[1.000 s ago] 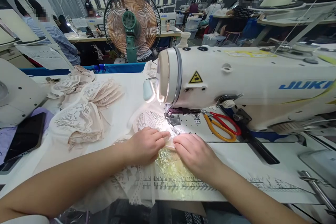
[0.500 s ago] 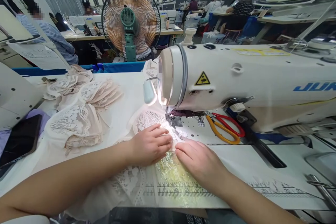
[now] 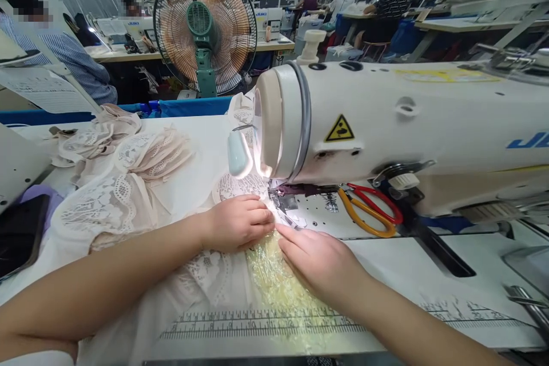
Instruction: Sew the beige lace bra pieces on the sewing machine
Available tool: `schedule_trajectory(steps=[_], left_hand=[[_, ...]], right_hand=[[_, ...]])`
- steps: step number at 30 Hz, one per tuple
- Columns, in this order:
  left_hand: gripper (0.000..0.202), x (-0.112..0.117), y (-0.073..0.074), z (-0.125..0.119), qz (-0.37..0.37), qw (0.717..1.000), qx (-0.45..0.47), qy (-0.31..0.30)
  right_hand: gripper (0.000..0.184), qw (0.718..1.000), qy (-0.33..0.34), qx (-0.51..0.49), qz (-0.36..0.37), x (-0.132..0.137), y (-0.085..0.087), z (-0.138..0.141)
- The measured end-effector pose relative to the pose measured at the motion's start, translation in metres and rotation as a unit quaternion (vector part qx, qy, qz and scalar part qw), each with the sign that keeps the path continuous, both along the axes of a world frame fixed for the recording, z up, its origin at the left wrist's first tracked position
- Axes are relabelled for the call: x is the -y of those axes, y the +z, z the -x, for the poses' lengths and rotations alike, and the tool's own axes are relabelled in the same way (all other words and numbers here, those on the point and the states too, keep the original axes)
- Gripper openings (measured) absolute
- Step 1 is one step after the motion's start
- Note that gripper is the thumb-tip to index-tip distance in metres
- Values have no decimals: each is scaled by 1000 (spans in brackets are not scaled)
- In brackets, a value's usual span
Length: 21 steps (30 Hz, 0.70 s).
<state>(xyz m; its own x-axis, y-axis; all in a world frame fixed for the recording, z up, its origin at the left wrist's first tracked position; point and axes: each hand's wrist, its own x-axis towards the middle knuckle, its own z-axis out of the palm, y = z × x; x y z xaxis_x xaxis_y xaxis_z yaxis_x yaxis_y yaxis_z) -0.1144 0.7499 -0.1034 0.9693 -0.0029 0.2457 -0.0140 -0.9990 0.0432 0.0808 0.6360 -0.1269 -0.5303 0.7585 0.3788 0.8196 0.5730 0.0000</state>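
My left hand [image 3: 238, 222] lies on a cream lace piece [image 3: 234, 189] with its fingers curled and pressed down just left of the presser foot [image 3: 283, 203]. My right hand [image 3: 315, 257] lies flat with fingers together on the same fabric, its fingertips close to the foot. Under both hands a yellowish lace strip [image 3: 270, 280] runs toward me. The white sewing machine [image 3: 386, 126] stands over the work, and its lamp lights the needle area.
Orange and red scissors [image 3: 369, 211] lie on the machine bed to the right. Stacks of lace cups [image 3: 124, 183] sit at the left, with a dark phone [image 3: 19, 234] beyond them. A ruler strip [image 3: 266, 326] marks the table edge. A fan [image 3: 203, 26] stands behind; other people work at far tables.
Both hands have slid forward with the fabric toward the presser foot. The view has tilted down and closer.
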Motion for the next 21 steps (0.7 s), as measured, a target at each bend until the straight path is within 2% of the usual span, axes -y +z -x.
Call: schedule_trajectory(steps=[12, 21], left_hand=[[28, -28, -4, 0, -61, 998, 20, -9], [26, -34, -5, 1, -80, 996, 23, 13]], right_hand=[[13, 996, -51, 65, 43, -12, 7, 8], [26, 999, -20, 38, 22, -5, 7, 2]])
